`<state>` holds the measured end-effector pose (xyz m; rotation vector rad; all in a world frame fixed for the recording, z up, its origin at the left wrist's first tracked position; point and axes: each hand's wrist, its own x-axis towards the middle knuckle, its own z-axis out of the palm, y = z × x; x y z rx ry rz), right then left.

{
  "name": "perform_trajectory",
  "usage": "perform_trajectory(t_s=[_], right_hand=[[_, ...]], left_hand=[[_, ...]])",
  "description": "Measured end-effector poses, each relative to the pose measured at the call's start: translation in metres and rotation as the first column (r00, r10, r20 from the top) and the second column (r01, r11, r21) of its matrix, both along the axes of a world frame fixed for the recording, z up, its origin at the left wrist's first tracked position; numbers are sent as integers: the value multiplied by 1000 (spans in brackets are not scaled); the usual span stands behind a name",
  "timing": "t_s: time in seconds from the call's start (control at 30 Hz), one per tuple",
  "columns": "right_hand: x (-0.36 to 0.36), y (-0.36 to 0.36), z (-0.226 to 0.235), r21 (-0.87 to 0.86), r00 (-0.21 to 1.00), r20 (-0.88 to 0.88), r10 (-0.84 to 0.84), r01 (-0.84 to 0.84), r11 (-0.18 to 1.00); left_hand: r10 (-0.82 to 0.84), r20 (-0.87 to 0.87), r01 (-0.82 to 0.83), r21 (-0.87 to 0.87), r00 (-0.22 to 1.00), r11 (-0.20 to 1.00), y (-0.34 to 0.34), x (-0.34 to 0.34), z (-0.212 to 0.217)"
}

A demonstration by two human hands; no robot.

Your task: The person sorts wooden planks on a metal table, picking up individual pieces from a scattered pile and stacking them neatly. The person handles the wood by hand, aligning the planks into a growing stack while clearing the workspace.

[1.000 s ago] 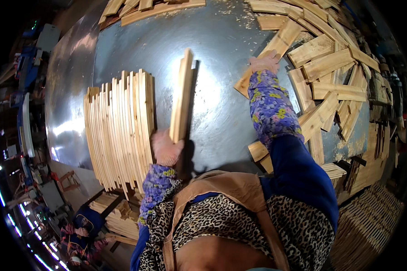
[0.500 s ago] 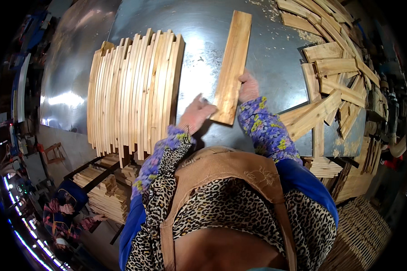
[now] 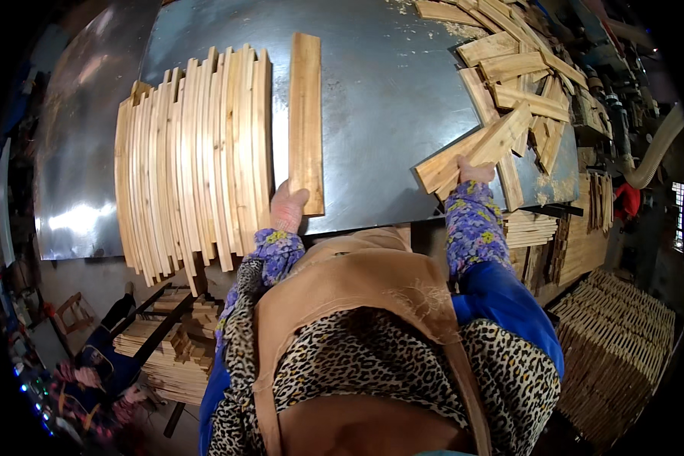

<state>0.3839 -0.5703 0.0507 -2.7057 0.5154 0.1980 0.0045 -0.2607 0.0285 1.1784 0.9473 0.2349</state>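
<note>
My left hand (image 3: pixel 287 208) grips the lower end of a flat wooden board (image 3: pixel 305 114), thumb over its face. That board stands nearly parallel to a row of wooden boards set on edge (image 3: pixel 197 159), with a narrow gap between them. Over at the right, my right hand (image 3: pixel 475 172) is closed at the near end of another wooden board (image 3: pixel 501 135) in a loose heap. Its fingertips are partly hidden. A second heap board (image 3: pixel 437 163) lies beneath, poking out to the left of that hand.
A shiny metal tabletop (image 3: pixel 380 114) carries the row and the heap (image 3: pixel 532 68), with sawdust around the heap. Stacked wood (image 3: pixel 175 357) sits on a rack below left. More stacked strips (image 3: pixel 615 342) stand low at right. At the lower left is another person (image 3: pixel 91 387).
The board has moved left toward the row and now stays in my left hand alone. My right hand has let go of it and moved right onto the heap.
</note>
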Motion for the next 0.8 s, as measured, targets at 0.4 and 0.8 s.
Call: perform_trajectory(t_s=[0.4,0.8], right_hand=[[-213,218,-50,933,734,36,678,-268,241],[-78,178,59,853,513,-263,817,519,-51]], left_hand=[[7,118,-4,-19,993,1000,-6,-17,82],[-145,14,-48,972,989,-230,91,-21,107]])
